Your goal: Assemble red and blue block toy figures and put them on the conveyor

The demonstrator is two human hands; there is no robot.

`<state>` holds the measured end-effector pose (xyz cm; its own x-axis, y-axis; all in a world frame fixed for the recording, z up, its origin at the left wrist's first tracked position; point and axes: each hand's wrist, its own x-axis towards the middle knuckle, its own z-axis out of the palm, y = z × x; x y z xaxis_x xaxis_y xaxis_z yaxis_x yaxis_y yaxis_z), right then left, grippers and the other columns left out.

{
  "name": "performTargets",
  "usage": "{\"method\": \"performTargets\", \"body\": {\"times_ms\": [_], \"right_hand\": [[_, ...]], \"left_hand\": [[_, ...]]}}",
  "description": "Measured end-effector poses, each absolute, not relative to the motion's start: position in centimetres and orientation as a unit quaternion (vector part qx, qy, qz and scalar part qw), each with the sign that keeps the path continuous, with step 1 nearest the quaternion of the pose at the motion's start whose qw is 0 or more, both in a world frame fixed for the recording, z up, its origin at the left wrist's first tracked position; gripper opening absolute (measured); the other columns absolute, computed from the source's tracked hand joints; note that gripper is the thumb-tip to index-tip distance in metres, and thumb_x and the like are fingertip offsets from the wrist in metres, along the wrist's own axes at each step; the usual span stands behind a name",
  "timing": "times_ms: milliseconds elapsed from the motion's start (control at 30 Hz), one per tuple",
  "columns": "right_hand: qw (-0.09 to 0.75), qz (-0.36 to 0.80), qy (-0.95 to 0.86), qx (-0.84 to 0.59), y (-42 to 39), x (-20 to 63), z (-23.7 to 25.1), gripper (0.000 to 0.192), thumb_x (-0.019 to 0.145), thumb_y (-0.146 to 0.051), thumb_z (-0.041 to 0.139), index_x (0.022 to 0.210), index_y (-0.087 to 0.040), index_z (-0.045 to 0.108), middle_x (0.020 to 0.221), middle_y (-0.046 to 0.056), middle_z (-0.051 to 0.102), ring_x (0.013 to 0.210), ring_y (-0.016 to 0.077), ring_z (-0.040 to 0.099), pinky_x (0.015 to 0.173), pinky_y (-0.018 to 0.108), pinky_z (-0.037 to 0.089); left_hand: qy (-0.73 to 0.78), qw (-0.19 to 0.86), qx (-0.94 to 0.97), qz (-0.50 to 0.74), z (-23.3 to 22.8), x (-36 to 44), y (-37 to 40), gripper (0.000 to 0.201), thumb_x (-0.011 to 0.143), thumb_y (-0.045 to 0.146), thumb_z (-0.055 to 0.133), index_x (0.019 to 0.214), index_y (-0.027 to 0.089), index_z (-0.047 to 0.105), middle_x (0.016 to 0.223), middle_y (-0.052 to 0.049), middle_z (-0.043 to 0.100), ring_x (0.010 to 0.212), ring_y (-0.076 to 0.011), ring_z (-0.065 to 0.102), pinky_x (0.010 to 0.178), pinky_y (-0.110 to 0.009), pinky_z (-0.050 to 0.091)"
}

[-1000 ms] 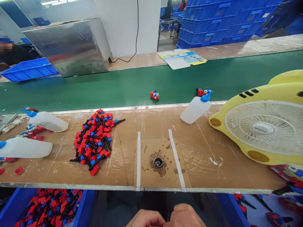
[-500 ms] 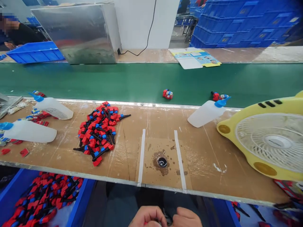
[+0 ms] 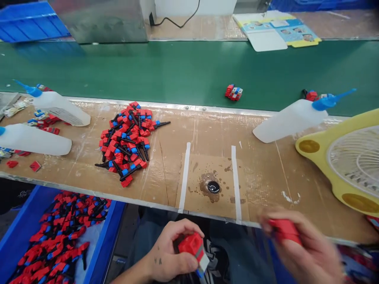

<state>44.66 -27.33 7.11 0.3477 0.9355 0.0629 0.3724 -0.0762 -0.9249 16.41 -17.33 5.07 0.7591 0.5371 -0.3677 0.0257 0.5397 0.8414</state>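
Note:
My left hand (image 3: 170, 250) is below the bench edge, closed around a red toy block (image 3: 192, 246) with a grey and blue end. My right hand (image 3: 304, 250), blurred, grips a second red toy part (image 3: 284, 230) at the bench's front edge on the right. A pile of red, blue and black toy parts (image 3: 126, 140) lies on the brown bench (image 3: 266, 173) to the left. A small dark glue puddle (image 3: 213, 186) sits between two white tape strips, just ahead of my hands.
A blue bin (image 3: 63, 232) of the same parts stands below left. Three white squeeze bottles with blue nozzles lie on the bench: two at the left (image 3: 34, 140), one at the right (image 3: 291, 118). A yellow fan (image 3: 349, 161) is far right. Two small toys (image 3: 233, 92) ride the green conveyor (image 3: 177, 71).
The view has tilted down. My hands, pressed together at the bottom edge earlier, have separated; the right hand has moved right, each now showing a red part.

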Motion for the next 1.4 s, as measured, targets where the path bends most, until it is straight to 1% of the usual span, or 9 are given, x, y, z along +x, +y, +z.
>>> {"method": "performTargets", "body": {"times_ms": [100,200,333,500,600,800,1000,1133,1400], "right_hand": [[0.582,0.417,-0.370,-0.592,-25.1,41.8,4.9,0.034,0.096,-0.055,0.048,0.105,-0.027,0.065,0.067,0.003,0.054,0.054,0.0194,0.050,0.045,0.029,0.042],[0.633,0.491,-0.288,-0.525,-24.1,40.3,4.2,0.041,0.097,-0.055,0.043,0.108,-0.026,0.069,0.067,0.004,0.053,0.049,0.0162,0.044,0.046,0.029,0.038],[0.644,0.571,-0.199,-0.469,-23.8,40.5,5.5,0.043,0.090,-0.052,0.054,0.115,-0.023,0.073,0.089,0.010,0.058,0.060,0.0179,0.048,0.055,0.035,0.044],[0.658,0.631,-0.032,-0.409,-23.1,40.2,7.4,0.043,0.086,-0.044,0.062,0.120,-0.019,0.073,0.095,0.009,0.059,0.070,0.0183,0.047,0.064,0.032,0.045],[0.657,0.619,-0.039,-0.428,-22.8,40.2,6.9,0.042,0.085,-0.042,0.067,0.120,-0.018,0.072,0.094,0.009,0.060,0.076,0.0191,0.050,0.067,0.030,0.046],[0.501,0.495,-0.332,-0.628,-22.3,42.8,5.4,0.039,0.087,-0.037,0.072,0.125,-0.027,0.066,0.110,0.009,0.062,0.099,0.0257,0.059,0.084,0.036,0.049],[0.284,0.319,-0.620,-0.659,-20.4,44.4,6.2,0.038,0.096,-0.026,0.059,0.134,-0.031,0.056,0.121,0.008,0.056,0.112,0.0245,0.056,0.095,0.037,0.047],[0.234,0.283,-0.664,-0.651,-19.7,44.1,6.2,0.041,0.097,-0.024,0.055,0.138,-0.031,0.051,0.121,0.008,0.055,0.111,0.0234,0.058,0.093,0.035,0.050],[0.177,0.249,-0.702,-0.644,-19.0,43.6,6.5,0.039,0.098,-0.023,0.051,0.137,-0.026,0.051,0.120,0.010,0.055,0.108,0.0239,0.060,0.089,0.034,0.054]], "left_hand": [[0.306,0.789,0.499,0.187,5.4,17.7,-15.7,0.058,0.068,0.062,0.081,0.102,0.016,0.074,0.080,-0.007,0.066,0.067,-0.0155,0.053,0.064,-0.025,0.040],[0.277,0.783,0.516,0.211,5.3,18.1,-14.9,0.052,0.069,0.057,0.083,0.104,0.018,0.077,0.084,-0.009,0.069,0.073,-0.0187,0.059,0.070,-0.028,0.045],[0.223,0.862,0.403,0.211,4.4,19.0,-15.0,0.051,0.075,0.049,0.081,0.117,0.021,0.071,0.090,-0.009,0.068,0.065,-0.0178,0.064,0.061,-0.029,0.053],[0.214,0.874,0.351,0.258,3.2,20.0,-15.3,0.051,0.089,0.045,0.067,0.135,0.023,0.060,0.115,-0.011,0.056,0.096,-0.0292,0.066,0.072,-0.036,0.058],[0.226,0.877,0.339,0.255,2.7,20.0,-15.2,0.047,0.095,0.041,0.061,0.139,0.025,0.056,0.121,-0.012,0.054,0.096,-0.0282,0.067,0.070,-0.034,0.059],[0.278,0.865,0.305,0.286,2.2,20.2,-14.8,0.036,0.088,0.040,0.072,0.116,0.019,0.062,0.092,-0.006,0.064,0.076,-0.0205,0.070,0.060,-0.024,0.054],[0.279,0.869,0.306,0.269,2.3,20.1,-14.3,0.066,0.067,0.022,0.089,0.124,0.023,0.058,0.106,-0.004,0.062,0.081,-0.0144,0.066,0.073,-0.023,0.051],[0.267,0.870,0.303,0.284,2.1,19.9,-14.4,0.062,0.068,0.024,0.088,0.122,0.021,0.058,0.103,-0.005,0.065,0.084,-0.0130,0.062,0.073,-0.020,0.047],[0.277,0.858,0.304,0.309,1.8,19.7,-13.8,0.065,0.066,0.028,0.091,0.123,0.017,0.063,0.115,-0.010,0.068,0.106,-0.0229,0.063,0.088,-0.027,0.047]]}}
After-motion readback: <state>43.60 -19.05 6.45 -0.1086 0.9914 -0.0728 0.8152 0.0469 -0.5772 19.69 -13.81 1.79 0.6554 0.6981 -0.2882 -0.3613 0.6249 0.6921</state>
